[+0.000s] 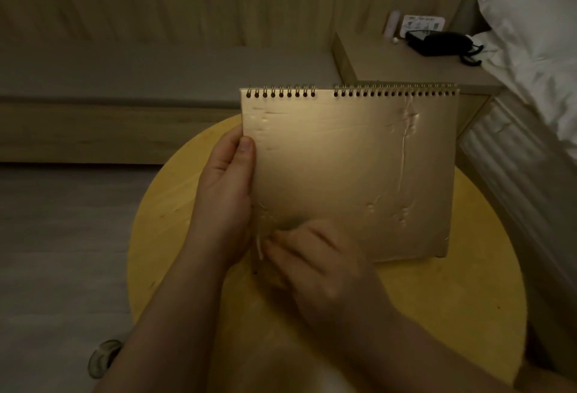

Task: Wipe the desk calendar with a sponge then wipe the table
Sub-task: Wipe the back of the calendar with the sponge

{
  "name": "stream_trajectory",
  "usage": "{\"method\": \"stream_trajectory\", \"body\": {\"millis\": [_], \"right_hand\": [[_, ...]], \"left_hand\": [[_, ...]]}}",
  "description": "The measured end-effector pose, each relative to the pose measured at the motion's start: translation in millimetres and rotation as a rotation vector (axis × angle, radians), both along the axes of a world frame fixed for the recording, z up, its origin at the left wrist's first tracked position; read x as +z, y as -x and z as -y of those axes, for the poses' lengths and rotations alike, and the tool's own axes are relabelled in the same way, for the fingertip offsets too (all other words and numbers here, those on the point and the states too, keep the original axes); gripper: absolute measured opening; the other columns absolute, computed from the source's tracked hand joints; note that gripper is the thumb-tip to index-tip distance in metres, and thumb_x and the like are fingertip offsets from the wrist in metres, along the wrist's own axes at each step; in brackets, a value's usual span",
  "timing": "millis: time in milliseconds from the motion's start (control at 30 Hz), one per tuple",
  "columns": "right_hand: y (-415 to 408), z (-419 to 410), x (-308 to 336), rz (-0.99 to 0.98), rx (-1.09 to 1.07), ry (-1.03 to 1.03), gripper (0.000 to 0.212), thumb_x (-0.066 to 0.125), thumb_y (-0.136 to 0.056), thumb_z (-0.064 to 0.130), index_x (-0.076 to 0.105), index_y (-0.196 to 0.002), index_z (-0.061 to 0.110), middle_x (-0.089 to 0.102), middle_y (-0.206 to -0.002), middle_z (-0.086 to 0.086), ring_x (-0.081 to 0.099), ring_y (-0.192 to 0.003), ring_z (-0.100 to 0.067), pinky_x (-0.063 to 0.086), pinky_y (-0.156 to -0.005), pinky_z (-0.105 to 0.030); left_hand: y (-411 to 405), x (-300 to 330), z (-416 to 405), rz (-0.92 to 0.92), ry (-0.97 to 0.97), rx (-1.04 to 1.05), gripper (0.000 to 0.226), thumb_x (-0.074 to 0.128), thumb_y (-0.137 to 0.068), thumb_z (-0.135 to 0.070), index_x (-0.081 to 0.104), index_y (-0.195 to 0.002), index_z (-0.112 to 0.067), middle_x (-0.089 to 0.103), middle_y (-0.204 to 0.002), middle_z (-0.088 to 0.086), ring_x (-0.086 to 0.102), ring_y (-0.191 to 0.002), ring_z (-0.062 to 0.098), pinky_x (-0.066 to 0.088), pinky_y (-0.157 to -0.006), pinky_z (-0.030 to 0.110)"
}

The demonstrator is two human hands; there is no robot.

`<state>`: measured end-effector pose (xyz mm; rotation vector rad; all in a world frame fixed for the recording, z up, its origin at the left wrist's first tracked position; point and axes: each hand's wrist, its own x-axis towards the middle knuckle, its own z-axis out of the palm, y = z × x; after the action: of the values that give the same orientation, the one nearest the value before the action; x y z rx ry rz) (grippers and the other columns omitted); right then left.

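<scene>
Desk calendar (349, 171) upright, left hand (224, 193) gripping left edge, right hand (315, 264) at lower-left corner.

1. One view only, from the person's head, facing forward and down, close over the round table (421, 308).
2. The wide lens also takes in floor (56, 252) at 9 o'clock, the nightstand (402, 64) at 1 o'clock and the bed (537, 49) at 2 o'clock.

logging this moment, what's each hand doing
left hand: closed on the desk calendar's left edge
right hand: pressed to its lower corner, sponge not discernible
</scene>
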<state>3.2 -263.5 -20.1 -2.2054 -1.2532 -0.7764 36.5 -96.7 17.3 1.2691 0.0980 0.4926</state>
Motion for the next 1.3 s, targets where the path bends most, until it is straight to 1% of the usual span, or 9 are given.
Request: {"method": "stream_trajectory", "body": {"millis": [200,333,567,700,867,1000,1100,1200,1300], "right_hand": [[14,-1,-13,-0.008,-0.025,-0.025,0.018,0.071,-0.103,0.008,0.078,-0.115,-0.003,0.077,-0.109,-0.014,0.066,-0.090,-0.034,0.056,-0.081,-0.043],[-7,-13,14,0.022,-0.022,-0.067,0.020,0.067,-0.105,0.008,0.077,-0.117,-0.004,0.077,-0.109,-0.016,0.066,-0.089,-0.036,0.057,-0.078,-0.046],[-66,-34,80,0.180,-0.041,-0.201,0.024,0.060,-0.098,0.004,0.080,-0.109,-0.005,0.077,-0.102,-0.020,0.068,-0.090,-0.040,0.052,-0.084,-0.041],[-82,-40,94,0.209,-0.076,-0.210,0.018,0.069,-0.094,0.002,0.081,-0.106,-0.004,0.078,-0.100,-0.018,0.069,-0.090,-0.040,0.051,-0.084,-0.040],[-57,-26,65,0.116,-0.048,-0.183,0.023,0.061,-0.102,0.006,0.079,-0.115,-0.001,0.078,-0.111,-0.015,0.066,-0.098,-0.035,0.053,-0.091,-0.040],[-11,-7,10,0.021,-0.060,-0.069,0.022,0.065,-0.106,0.009,0.077,-0.119,-0.001,0.077,-0.113,-0.015,0.064,-0.094,-0.033,0.054,-0.086,-0.042],[19,0,-22,0.014,-0.039,-0.004,0.019,0.068,-0.104,0.010,0.079,-0.115,-0.001,0.078,-0.113,-0.015,0.069,-0.090,-0.034,0.058,-0.080,-0.043],[25,-2,-27,0.009,-0.049,-0.029,0.020,0.066,-0.105,0.011,0.080,-0.114,0.000,0.079,-0.113,-0.013,0.071,-0.091,-0.032,0.059,-0.081,-0.042],[23,-5,-25,0.005,-0.052,-0.054,0.019,0.069,-0.104,0.011,0.080,-0.115,0.001,0.078,-0.114,-0.012,0.070,-0.092,-0.032,0.059,-0.080,-0.042]], "left_hand": [[3,5,1,-0.003,-0.027,-0.019,0.031,0.048,-0.104,-0.033,0.076,-0.110,-0.045,0.077,-0.119,-0.006,0.070,-0.110,0.011,0.054,-0.090,0.032],[4,7,3,0.017,0.015,-0.055,0.035,0.042,-0.111,-0.021,0.075,-0.111,-0.031,0.080,-0.108,-0.006,0.073,-0.099,0.006,0.056,-0.078,0.021],[6,13,4,0.013,0.131,-0.162,0.034,0.036,-0.112,-0.010,0.057,-0.138,-0.003,0.072,-0.124,0.018,0.068,-0.115,0.031,0.057,-0.094,0.040],[6,11,5,0.021,0.145,-0.148,0.033,0.036,-0.112,-0.011,0.066,-0.127,-0.015,0.077,-0.114,0.010,0.073,-0.105,0.022,0.061,-0.085,0.033],[4,9,4,0.036,0.163,-0.159,0.031,0.038,-0.112,-0.012,0.064,-0.130,-0.009,0.075,-0.119,0.015,0.071,-0.109,0.025,0.059,-0.087,0.035],[3,7,3,0.022,0.101,-0.081,0.032,0.043,-0.110,-0.020,0.074,-0.115,-0.025,0.078,-0.112,0.003,0.072,-0.102,0.014,0.057,-0.082,0.028],[3,6,2,-0.009,0.020,-0.030,0.032,0.047,-0.104,-0.030,0.077,-0.106,-0.040,0.078,-0.115,-0.004,0.070,-0.106,0.011,0.055,-0.088,0.032],[3,5,2,-0.022,-0.025,-0.026,0.029,0.048,-0.103,-0.034,0.075,-0.108,-0.042,0.076,-0.118,-0.004,0.069,-0.108,0.013,0.052,-0.093,0.038],[3,6,1,-0.022,-0.029,-0.014,0.030,0.048,-0.103,-0.036,0.075,-0.108,-0.046,0.077,-0.116,-0.007,0.070,-0.105,0.009,0.055,-0.087,0.033]]}}
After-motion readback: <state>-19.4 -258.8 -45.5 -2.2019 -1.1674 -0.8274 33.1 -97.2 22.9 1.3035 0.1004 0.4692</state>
